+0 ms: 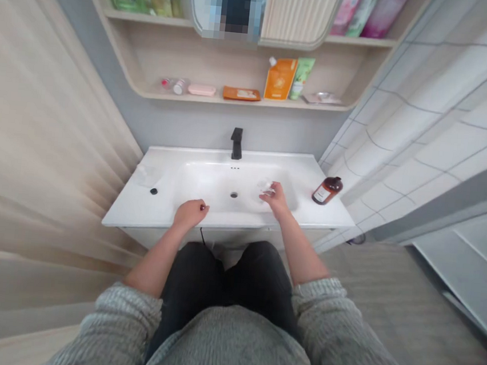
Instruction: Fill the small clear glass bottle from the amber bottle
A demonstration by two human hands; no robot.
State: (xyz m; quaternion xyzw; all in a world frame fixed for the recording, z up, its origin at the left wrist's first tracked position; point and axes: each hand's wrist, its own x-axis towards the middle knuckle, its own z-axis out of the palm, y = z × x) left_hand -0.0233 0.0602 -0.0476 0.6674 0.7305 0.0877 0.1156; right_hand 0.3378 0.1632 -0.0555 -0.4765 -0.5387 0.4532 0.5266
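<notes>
My left hand is closed at the sink's front edge, left of the drain. A small dark reddish piece shows between its thumb and fingers; its kind is unclear. Over the right side of the white sink, my right hand grips a small clear container with white on it, which blends into the basin. A brown bottle with a dark top and white label stands on the counter, right of my right hand. On the left lies a round black cap-like piece.
A black faucet rises behind the basin. A faint transparent item is on the left counter. Above, the shelf bears an orange pouch, a green tube and several small items. A curtain hangs at left.
</notes>
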